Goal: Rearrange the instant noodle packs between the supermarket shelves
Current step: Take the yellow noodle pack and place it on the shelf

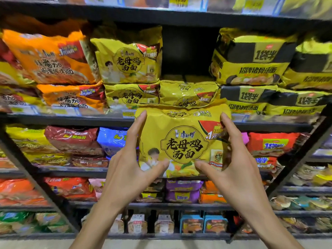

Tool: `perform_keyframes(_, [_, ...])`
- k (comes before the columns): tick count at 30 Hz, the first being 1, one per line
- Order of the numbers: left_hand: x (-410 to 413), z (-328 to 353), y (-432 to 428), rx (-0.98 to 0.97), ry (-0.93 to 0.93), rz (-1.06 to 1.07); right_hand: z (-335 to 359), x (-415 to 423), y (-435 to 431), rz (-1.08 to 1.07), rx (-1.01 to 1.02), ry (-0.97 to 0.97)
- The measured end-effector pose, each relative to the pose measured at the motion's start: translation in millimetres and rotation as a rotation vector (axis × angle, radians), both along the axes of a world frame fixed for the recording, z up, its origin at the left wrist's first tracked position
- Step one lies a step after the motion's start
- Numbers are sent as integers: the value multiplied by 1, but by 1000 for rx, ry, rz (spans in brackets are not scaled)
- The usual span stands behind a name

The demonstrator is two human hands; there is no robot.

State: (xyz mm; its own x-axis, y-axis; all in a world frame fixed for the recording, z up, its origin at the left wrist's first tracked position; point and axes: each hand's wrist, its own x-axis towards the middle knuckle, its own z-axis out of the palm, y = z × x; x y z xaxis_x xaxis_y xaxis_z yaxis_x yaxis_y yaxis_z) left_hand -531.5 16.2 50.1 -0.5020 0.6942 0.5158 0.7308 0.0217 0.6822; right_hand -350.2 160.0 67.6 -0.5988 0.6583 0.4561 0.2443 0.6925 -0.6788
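Both my hands hold one yellow noodle multipack (181, 141) upright in front of the shelf rack. My left hand (133, 164) grips its left edge, thumb pressed on the lower front. My right hand (231, 159) grips its right edge the same way. Just behind and above it, on the upper shelf (71, 119), lies a matching yellow pack (186, 94) with an empty dark gap (188, 53) above it. To the left of that gap two more matching yellow packs are stacked (129, 62).
Orange packs (52, 58) fill the upper shelf's left side, yellow-and-black packs (251, 60) its right. Red, blue, purple and orange packs (75, 141) crowd the lower shelves. Small cartons (192, 225) line the bottom shelf. Black diagonal braces (36, 177) cross the rack at both sides.
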Motion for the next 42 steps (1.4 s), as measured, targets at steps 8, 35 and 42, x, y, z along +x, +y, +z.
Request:
perform_keyframes(8, [-27, 38, 40, 195, 152, 3, 37, -27, 33, 6, 176, 166])
perform_keyframes(35, [-88, 63, 173, 379, 240, 129, 51, -115, 169, -28, 434, 311])
perform_keyframes(42, [-93, 78, 191, 373, 332, 105, 55, -117, 189, -1, 290, 350])
